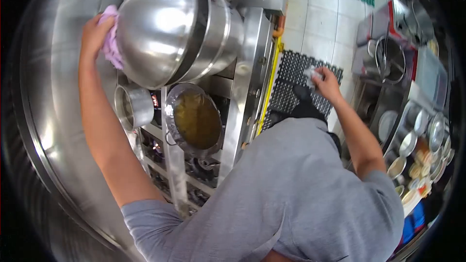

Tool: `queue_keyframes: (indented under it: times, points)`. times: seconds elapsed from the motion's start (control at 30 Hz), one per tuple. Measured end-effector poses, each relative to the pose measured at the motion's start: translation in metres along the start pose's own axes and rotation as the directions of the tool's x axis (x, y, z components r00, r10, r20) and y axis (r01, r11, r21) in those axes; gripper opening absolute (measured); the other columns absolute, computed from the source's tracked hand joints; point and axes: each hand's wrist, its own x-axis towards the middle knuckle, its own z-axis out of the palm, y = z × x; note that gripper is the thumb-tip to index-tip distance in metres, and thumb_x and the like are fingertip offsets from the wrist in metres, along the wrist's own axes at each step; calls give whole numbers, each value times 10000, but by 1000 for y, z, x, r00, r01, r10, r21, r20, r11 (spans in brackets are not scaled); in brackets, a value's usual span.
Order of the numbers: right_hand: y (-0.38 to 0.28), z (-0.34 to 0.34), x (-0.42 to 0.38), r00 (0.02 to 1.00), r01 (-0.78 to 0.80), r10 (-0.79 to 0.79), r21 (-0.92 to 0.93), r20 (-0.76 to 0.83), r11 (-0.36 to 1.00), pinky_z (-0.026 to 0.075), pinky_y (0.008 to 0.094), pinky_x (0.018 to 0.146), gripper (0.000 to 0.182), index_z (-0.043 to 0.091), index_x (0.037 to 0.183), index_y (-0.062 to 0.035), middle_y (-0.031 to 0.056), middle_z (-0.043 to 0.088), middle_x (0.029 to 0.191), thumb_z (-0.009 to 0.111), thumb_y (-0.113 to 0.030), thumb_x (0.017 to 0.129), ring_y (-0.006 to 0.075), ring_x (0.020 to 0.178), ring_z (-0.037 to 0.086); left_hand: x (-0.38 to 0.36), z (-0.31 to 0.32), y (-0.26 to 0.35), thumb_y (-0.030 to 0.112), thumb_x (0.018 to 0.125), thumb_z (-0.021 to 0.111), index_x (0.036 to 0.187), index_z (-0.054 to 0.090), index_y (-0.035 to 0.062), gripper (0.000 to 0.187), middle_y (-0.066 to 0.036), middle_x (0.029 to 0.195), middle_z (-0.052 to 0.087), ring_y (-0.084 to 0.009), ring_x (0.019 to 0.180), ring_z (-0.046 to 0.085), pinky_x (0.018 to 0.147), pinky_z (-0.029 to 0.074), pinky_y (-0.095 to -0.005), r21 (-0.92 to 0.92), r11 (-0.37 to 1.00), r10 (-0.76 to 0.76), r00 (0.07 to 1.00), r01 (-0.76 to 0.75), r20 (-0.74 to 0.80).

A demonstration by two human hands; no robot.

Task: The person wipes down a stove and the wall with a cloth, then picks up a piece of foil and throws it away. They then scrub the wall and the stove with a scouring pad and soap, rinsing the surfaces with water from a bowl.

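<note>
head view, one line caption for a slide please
Left hand presses a pink cloth to a steel dome above a wok; right hand holds something white.

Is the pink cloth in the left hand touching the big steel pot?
Touching. The head view shows the left hand pressing the pink cloth flat against the big steel pot, no gap visible.

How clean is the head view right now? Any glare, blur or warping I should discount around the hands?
Head view: strong fisheye warp, black corners, bent edges; bright glare on the big steel wok beside the left hand and its pink cloth; right hand slightly motion-soft, the white thing in it unclear; the oil-filled pan reads clearly; right-side containers small and smeared.
</note>
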Motion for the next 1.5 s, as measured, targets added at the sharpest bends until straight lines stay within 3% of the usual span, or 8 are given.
queue_keyframes:
  times: [0.53, 0.63, 0.7, 0.8, 1.0, 1.3, 1.4, 1.5]
  points:
    - [51, -5, -16, 987, -162, 161, -69, -19, 984, 564, 412, 923, 321, 674, 1155, 10, 216, 764, 1110, 780, -193, 929, 341, 1017, 747, -8, 6, 12, 304, 876, 744, 1154, 749, -47, 448, -85, 976, 739, -172, 846, 666, 792, 532, -330, 15, 996, -90, 996, 90, -30]
    - [51, -2, -12, 982, -190, 189, -70, -14, 979, 565, 409, 916, 318, 676, 1155, 4, 220, 767, 1090, 780, -201, 935, 334, 1003, 752, -5, 10, 10, 340, 880, 759, 1207, 742, -51, 510, -140, 1049, 762, -227, 932, 707, 852, 543, -360, 12, 994, -106, 994, 106, -10]
    - [53, -1, -9, 982, -190, 189, -90, -21, 978, 564, 408, 914, 320, 676, 1156, 1, 222, 769, 1082, 780, -206, 935, 332, 1000, 753, 17, 16, -36, 382, 887, 767, 1273, 725, -59, 588, -206, 1153, 769, -293, 1058, 727, 932, 540, -393, 229, 972, 3, 972, 52, -233]
    - [58, 2, -4, 976, -217, 218, -68, 6, 974, 564, 415, 909, 330, 675, 1152, -1, 224, 769, 1074, 784, -225, 935, 341, 1002, 754, 8, 16, -4, 427, 882, 774, 1315, 701, -82, 672, -254, 1277, 738, -337, 1191, 704, 1003, 526, -419, 262, 964, -27, 998, 39, -53]
    - [87, 16, 1, 989, -150, 147, -112, -30, 982, 560, 449, 921, 342, 686, 1152, -16, 234, 763, 1099, 788, -248, 921, 382, 1038, 743, -22, 37, 45, 437, 857, 801, 1331, 675, -114, 738, -277, 1307, 716, -338, 1223, 693, 1028, 524, -418, 39, 980, -195, 978, 198, -69]
    - [69, 17, -21, 973, -225, 230, -105, 35, 969, 557, 430, 954, 319, 682, 1158, -10, 227, 755, 1123, 781, -200, 923, 358, 1089, 732, -11, 44, 7, 473, 838, 806, 1398, 620, -117, 835, -310, 1378, 675, -404, 1287, 660, 1076, 511, -442, 167, 971, -132, 968, 169, -214]
    - [-10, 20, -19, 959, -194, 181, 38, 218, 980, 563, 421, 944, 316, 679, 1201, -4, 217, 742, 1150, 761, -160, 939, 343, 1092, 730, -21, 52, 18, 499, 819, 813, 1392, 627, -111, 857, -319, 1375, 671, -423, 1296, 652, 1083, 508, -456, 194, 966, -115, 955, 172, -274]
    - [-135, 32, -16, 910, 298, -332, 165, 248, 940, 555, 378, 903, 305, 671, 1254, -6, 144, 708, 1161, 729, -94, 967, 251, 1016, 700, -10, 61, 6, 505, 815, 812, 1361, 651, -98, 830, -312, 1326, 698, -420, 1267, 669, 1052, 524, -456, 302, 935, -66, 926, 187, -371]
